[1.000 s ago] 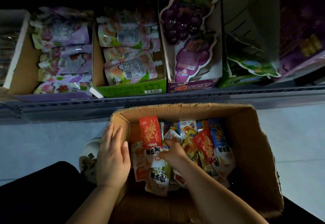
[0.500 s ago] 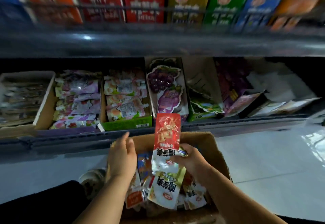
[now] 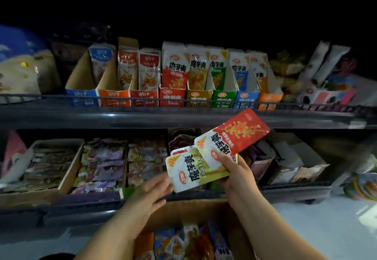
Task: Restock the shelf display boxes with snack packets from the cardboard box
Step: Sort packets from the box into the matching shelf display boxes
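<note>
Right hand [image 3: 236, 175] has its grip closed on a red foil snack packet [image 3: 234, 135] and a yellow-green one [image 3: 195, 168]; left hand [image 3: 149, 192] is spread loose, fingertips beside them above the brown cardboard box [image 3: 195, 210].

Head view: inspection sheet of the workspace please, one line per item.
Surface: upper shelf with wire front rail; pale floor below.
Job's things: right hand holds red packet and yellow-green packet, fanned; row of display boxes holds upright packets; cardboard box open, packets inside.
Clutter: lower shelf trays of pouches, some torn cartons.
Grippers: right hand gripping packets; left hand open, at the yellow-green packet's corner.
Cables: nothing seen.
Surroundings: dim; area above the shelf dark.
</note>
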Demonstrator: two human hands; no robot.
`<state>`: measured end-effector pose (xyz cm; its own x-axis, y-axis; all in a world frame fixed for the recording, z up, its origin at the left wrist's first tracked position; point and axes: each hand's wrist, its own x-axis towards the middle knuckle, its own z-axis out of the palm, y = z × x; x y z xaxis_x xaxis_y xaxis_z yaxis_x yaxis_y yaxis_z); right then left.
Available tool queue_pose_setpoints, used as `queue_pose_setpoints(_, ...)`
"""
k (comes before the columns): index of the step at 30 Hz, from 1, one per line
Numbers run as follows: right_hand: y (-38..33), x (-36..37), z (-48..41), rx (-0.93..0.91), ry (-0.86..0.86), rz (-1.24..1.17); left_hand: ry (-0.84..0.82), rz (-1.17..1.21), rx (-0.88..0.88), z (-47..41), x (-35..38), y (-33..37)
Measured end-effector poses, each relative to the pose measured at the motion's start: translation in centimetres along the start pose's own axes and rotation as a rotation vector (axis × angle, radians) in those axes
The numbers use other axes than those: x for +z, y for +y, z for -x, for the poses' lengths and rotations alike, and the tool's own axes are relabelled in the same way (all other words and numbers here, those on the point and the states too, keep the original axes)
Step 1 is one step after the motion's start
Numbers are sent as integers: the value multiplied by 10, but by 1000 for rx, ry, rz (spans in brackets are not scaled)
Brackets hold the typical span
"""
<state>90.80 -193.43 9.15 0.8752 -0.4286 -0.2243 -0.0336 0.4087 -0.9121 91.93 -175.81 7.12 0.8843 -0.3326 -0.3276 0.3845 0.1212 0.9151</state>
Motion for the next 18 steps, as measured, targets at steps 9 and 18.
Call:
queue_pose_setpoints(9, 8, 5, -38, 19, -138, 42, 69, 424, 93, -61, 46, 7)
queue_pose_setpoints(18, 19, 15, -60, 118, -197, 116, 129, 606, 84, -96, 51, 2)
